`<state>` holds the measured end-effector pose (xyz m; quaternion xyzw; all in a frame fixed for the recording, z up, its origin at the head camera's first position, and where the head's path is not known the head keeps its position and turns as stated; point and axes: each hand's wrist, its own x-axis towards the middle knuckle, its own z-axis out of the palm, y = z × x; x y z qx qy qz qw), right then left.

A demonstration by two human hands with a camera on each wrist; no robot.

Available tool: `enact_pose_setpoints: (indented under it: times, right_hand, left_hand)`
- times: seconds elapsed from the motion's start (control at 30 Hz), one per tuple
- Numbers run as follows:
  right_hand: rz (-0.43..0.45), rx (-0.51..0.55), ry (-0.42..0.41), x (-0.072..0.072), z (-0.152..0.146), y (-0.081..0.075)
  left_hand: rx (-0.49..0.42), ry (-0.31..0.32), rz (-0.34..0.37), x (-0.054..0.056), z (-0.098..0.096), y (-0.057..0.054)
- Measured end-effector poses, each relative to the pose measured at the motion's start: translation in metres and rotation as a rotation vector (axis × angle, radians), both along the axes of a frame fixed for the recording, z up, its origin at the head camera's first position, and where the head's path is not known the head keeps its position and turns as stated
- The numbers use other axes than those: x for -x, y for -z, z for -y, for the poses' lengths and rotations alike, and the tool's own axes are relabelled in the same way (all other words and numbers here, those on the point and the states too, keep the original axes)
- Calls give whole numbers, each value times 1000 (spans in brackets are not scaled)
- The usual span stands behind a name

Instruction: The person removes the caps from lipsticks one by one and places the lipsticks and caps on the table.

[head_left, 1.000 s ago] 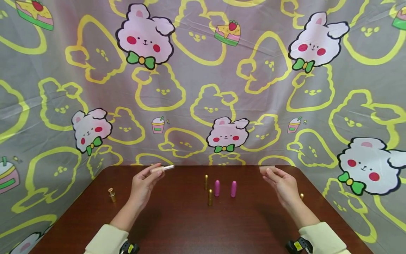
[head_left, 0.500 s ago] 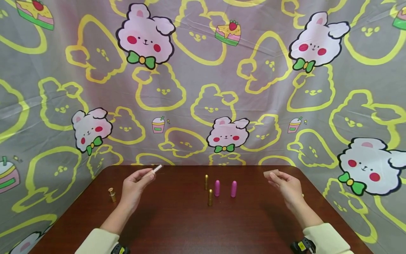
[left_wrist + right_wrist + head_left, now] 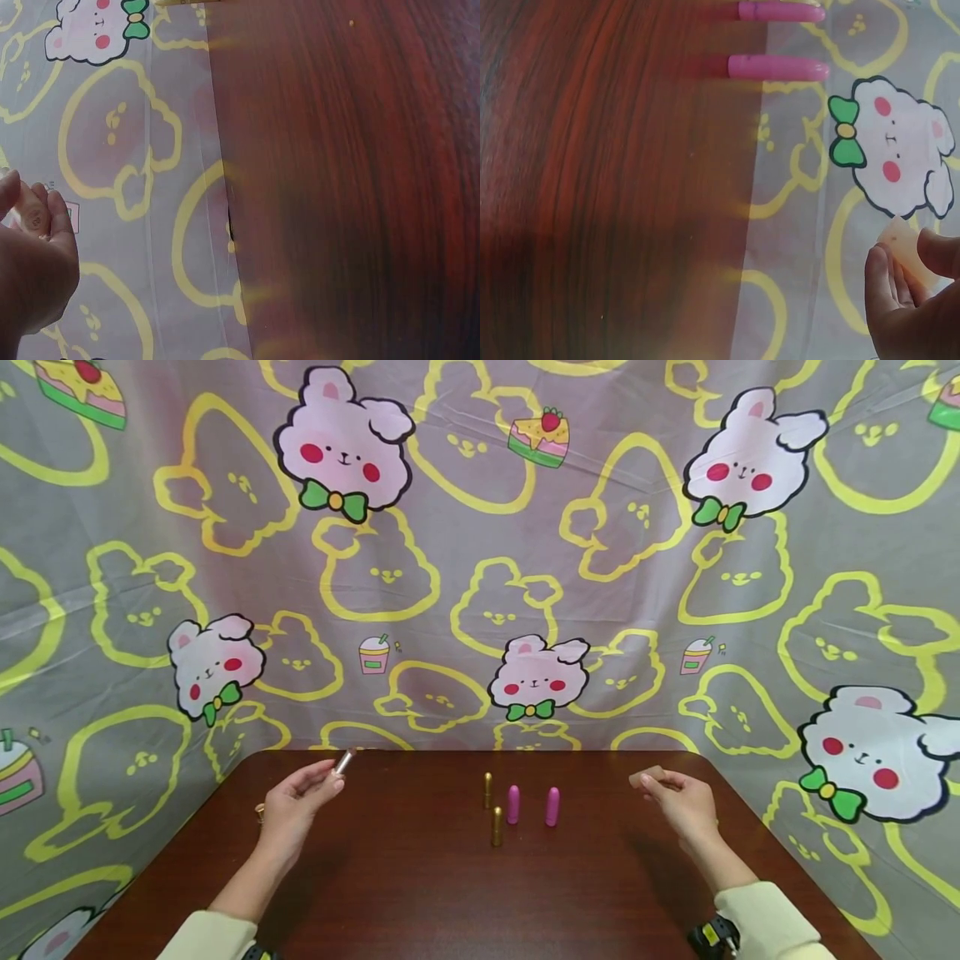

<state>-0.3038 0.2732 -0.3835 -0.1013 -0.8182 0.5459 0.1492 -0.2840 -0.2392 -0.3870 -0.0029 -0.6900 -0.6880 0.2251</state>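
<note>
In the head view my left hand (image 3: 292,810) pinches a slim lipstick tube (image 3: 344,762) between thumb and fingers, its silvery neck pointing up and to the right. The left wrist view shows the tube's beige base (image 3: 31,215), with a small round mark on its end. Over the table's right side my right hand (image 3: 688,810) pinches a beige cap (image 3: 646,776), also seen in the right wrist view as a pale cap (image 3: 904,245) between thumb and fingertips. Both hands are raised above the tabletop, far apart.
Two gold tubes (image 3: 497,827) and two pink bullet-shaped tubes (image 3: 552,807) stand mid-table. A gold tube (image 3: 260,812) on the left is partly hidden by the left hand. A patterned curtain (image 3: 480,535) hangs behind the dark wooden table (image 3: 480,902).
My left hand has moved left and slightly down, turning the lipstick tube more upright. My right hand has shifted slightly right and down with the cap. The standing tubes have not moved.
</note>
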Motion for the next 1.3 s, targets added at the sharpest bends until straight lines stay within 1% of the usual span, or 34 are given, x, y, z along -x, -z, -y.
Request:
enact_pose_setpoints:
  times: [0.1, 0.2, 0.3, 0.4, 0.57, 0.67, 0.8, 0.93, 1.03, 1.1, 1.13, 1.17, 1.23, 1.3]
  right_hand:
    - [-14, -98, 35, 1, -2, 3]
    - [-37, -206, 56, 4, -3, 6]
    - [-51, -289, 48, 6, -3, 9]
    - [-52, -348, 30, 7, -5, 11]
    - [-27, -406, 31, 10, -11, 14]
    - [-18, -437, 42, 12, -14, 16]
    - [-5, -468, 34, 14, -18, 19]
    - [-2, -504, 12, 16, -22, 20]
    - [7, -525, 10, 18, -25, 20]
    - [17, -533, 7, 19, -28, 21]
    - [26, -536, 6, 19, -29, 22]
    - [30, -542, 2, 19, -30, 22]
    - [42, -556, -5, 20, -33, 24]
    - [54, -566, -13, 20, -36, 25]
  left_hand:
    - [65, -23, 16, 0, 5, 2]
    - [96, -46, 36, -1, 10, 3]
    - [95, -68, 52, -3, 16, 4]
    - [85, -84, 55, -5, 22, 5]
    - [57, -118, 43, -8, 32, 4]
    - [51, -167, 60, -10, 38, 4]
    - [38, -222, 85, -12, 47, 4]
    - [6, -246, 51, -12, 59, 8]
    - [-24, -273, 56, -14, 66, 8]
    - [-29, -292, 60, -15, 71, 9]
    - [-10, -308, 73, -16, 73, 9]
    - [-33, -301, 44, -15, 78, 13]
    - [-33, -319, 35, -15, 83, 15]
    - [-12, -335, 27, -15, 89, 18]
